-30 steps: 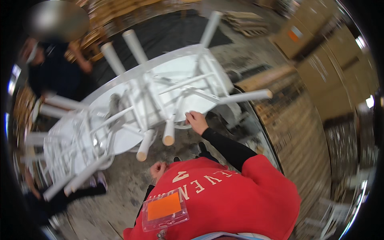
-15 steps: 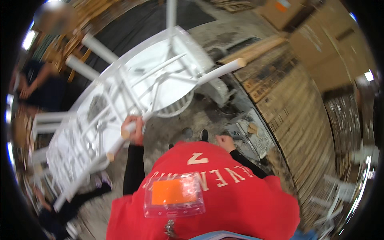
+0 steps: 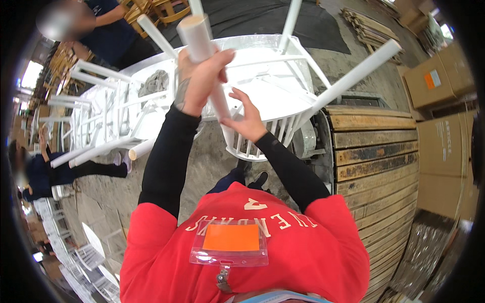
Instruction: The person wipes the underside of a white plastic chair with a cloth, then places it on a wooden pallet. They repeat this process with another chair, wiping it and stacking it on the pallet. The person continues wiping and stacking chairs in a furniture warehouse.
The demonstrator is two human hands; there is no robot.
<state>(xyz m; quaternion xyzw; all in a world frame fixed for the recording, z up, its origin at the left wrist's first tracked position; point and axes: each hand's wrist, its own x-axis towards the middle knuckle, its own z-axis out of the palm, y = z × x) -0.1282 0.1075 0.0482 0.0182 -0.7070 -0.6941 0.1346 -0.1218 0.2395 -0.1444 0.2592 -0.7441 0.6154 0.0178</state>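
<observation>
A white chair (image 3: 262,90) lies upside down on a plastic-covered table (image 3: 247,42), its legs pointing up and its spindled back hanging past the near edge. My left hand (image 3: 198,83) is wrapped around one white chair leg (image 3: 195,38), below its bare wood end. My right hand (image 3: 246,117) is lower on the same leg, fingers apart and at or against its side; exact contact is hard to tell. To the left, more upturned white chairs (image 3: 113,108) stand along the table, with a grey cloth (image 3: 154,83) among them.
A slatted wooden platform (image 3: 374,146) runs along my right, with cardboard boxes (image 3: 444,156) beyond it. One person (image 3: 108,30) stands across the table at the far left, another (image 3: 48,166) at the left. Stacked white chairs (image 3: 91,252) fill the lower left.
My left hand has moved up and right and now grips the chair leg from higher up. My right hand has come from beside my body to this leg. My view has turned.
</observation>
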